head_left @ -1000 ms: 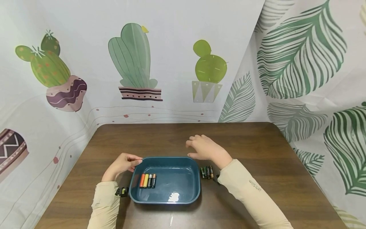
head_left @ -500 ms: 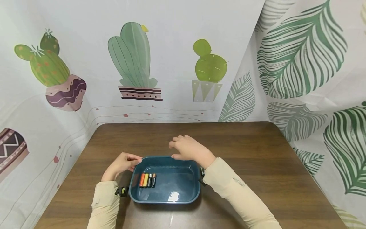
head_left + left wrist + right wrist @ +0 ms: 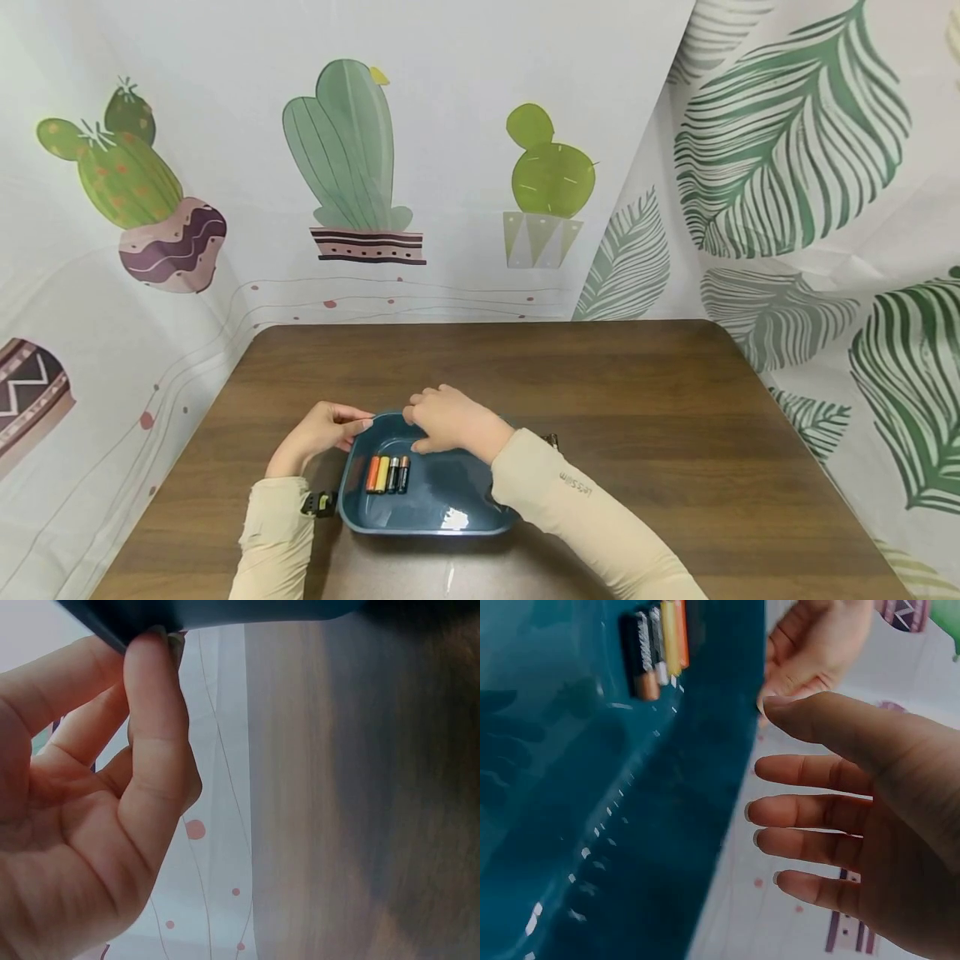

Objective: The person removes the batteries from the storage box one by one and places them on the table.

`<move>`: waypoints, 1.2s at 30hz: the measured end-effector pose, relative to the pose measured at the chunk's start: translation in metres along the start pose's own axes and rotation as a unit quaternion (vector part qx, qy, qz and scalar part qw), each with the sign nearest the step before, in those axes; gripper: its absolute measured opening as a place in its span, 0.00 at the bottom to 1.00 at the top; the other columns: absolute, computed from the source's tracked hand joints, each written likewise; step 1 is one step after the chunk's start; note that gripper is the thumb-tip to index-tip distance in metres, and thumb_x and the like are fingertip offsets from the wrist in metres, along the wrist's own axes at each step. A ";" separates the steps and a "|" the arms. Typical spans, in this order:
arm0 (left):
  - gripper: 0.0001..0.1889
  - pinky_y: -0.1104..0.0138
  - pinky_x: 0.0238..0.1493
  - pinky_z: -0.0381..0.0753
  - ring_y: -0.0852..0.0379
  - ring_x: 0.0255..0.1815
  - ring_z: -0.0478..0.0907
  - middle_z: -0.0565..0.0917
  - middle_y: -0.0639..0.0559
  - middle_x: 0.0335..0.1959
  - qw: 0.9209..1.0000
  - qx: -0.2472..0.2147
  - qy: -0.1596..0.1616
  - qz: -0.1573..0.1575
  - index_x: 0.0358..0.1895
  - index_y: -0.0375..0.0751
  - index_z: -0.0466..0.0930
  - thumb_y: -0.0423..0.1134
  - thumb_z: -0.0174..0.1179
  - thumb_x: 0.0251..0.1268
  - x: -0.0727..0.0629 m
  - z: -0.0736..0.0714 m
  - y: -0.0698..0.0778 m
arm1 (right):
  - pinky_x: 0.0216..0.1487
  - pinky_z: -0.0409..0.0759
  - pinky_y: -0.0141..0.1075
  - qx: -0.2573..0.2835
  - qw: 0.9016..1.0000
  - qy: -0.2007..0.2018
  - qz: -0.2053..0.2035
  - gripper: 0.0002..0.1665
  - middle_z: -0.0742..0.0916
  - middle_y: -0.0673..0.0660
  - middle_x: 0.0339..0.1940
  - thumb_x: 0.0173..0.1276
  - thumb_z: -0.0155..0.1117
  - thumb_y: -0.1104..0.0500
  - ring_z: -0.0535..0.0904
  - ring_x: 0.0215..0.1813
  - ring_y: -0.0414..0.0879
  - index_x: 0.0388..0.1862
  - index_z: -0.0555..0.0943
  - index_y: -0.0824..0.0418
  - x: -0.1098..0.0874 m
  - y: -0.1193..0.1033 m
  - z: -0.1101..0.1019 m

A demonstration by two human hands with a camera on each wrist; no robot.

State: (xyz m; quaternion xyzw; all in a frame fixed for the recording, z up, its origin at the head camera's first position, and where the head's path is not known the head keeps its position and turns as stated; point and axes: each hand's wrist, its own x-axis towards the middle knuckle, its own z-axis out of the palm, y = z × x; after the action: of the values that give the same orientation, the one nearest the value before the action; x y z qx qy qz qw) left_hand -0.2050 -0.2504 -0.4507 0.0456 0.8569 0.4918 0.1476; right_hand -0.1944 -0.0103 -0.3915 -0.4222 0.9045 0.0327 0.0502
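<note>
A blue-green rectangular tray stands on the table. My left hand pinches its far left corner by the rim; the left wrist view shows thumb and fingers meeting on the tray's edge. Inside, several batteries lie side by side near the left end, one orange, one yellow and the others dark. My right hand hovers over the tray's far side, to the right of those batteries. In the right wrist view its fingers are spread and hold nothing.
More batteries lie on the table right of the tray, mostly hidden behind the right sleeve. The brown wooden table ends at a wall hanging printed with cacti and leaves.
My right hand has travelled left, from beyond the tray's right corner to over its far side. It now covers part of the tray. The left hand keeps its pinch on the corner.
</note>
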 end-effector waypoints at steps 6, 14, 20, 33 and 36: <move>0.14 0.61 0.30 0.83 0.55 0.26 0.80 0.85 0.48 0.31 1.000 0.003 -0.011 0.014 0.45 0.30 0.85 0.39 0.64 0.64 -0.001 -0.001 -0.001 | 0.55 0.73 0.37 -0.036 0.998 -0.042 0.005 0.28 0.83 0.47 0.49 0.60 0.68 0.38 0.77 0.50 0.42 0.54 0.82 0.51 0.015 -0.015 0.013; 0.14 0.59 0.32 0.84 0.54 0.26 0.78 0.85 0.44 0.34 1.000 0.014 -0.002 0.000 0.47 0.27 0.83 0.36 0.62 0.65 0.000 0.002 0.001 | 0.51 0.73 0.35 -0.048 0.995 -0.080 0.018 0.27 0.84 0.45 0.45 0.53 0.72 0.35 0.78 0.47 0.39 0.46 0.84 0.47 0.031 -0.029 0.027; 0.14 0.60 0.31 0.84 0.55 0.26 0.77 0.85 0.47 0.33 1.000 0.016 -0.002 0.002 0.47 0.28 0.83 0.36 0.62 0.65 0.000 0.002 0.000 | 0.48 0.74 0.34 -0.048 0.994 -0.097 0.025 0.27 0.84 0.43 0.42 0.50 0.74 0.34 0.77 0.44 0.39 0.44 0.84 0.46 0.036 -0.037 0.034; 0.13 0.61 0.31 0.84 0.55 0.27 0.80 0.85 0.47 0.32 1.000 0.015 0.002 -0.002 0.46 0.30 0.84 0.37 0.63 0.64 0.003 0.001 -0.002 | 0.43 0.76 0.33 -0.040 0.991 -0.122 0.045 0.31 0.84 0.43 0.39 0.48 0.74 0.33 0.77 0.41 0.39 0.47 0.83 0.47 0.039 -0.040 0.040; 0.13 0.60 0.32 0.84 0.54 0.28 0.81 0.85 0.47 0.33 1.000 0.015 0.000 0.000 0.46 0.29 0.84 0.37 0.63 0.64 0.003 0.001 -0.002 | 0.42 0.76 0.34 -0.040 0.990 -0.127 0.053 0.31 0.84 0.43 0.39 0.48 0.74 0.32 0.77 0.41 0.39 0.47 0.83 0.46 0.040 -0.040 0.041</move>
State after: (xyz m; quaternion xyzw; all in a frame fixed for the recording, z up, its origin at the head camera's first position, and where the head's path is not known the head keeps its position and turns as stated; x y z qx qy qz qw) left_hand -0.2072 -0.2504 -0.4535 0.0477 0.8642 0.4788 0.1472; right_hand -0.1869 -0.0620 -0.4375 -0.3675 0.9099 0.1249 0.1463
